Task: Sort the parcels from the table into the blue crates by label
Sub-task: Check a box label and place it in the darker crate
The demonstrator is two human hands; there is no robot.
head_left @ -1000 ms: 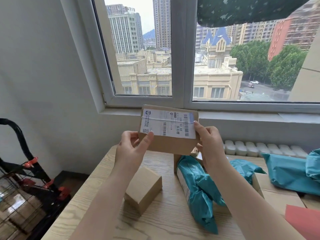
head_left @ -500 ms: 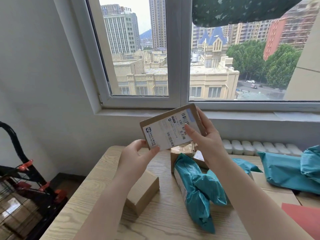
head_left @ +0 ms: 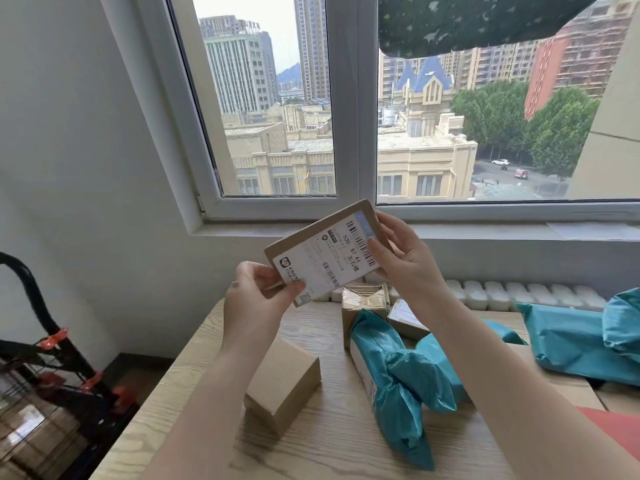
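Hands (head_left: pixel 263 292) around tilted labelled parcel (head_left: pixel 325 252).

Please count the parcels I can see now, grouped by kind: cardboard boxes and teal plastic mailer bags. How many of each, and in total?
Cardboard boxes: 4: held box, plain box, taped box, box partly hidden behind the right arm
Teal mailer bags: at least 2: near bag, far-right bags, which may be more than one
Total: at least 6

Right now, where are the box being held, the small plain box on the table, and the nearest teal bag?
held box (head_left: pixel 325 258): head view, on its white label.
small plain box (head_left: pixel 282 386): head view, top face.
teal bag (head_left: pixel 398 382): head view, crumpled middle.
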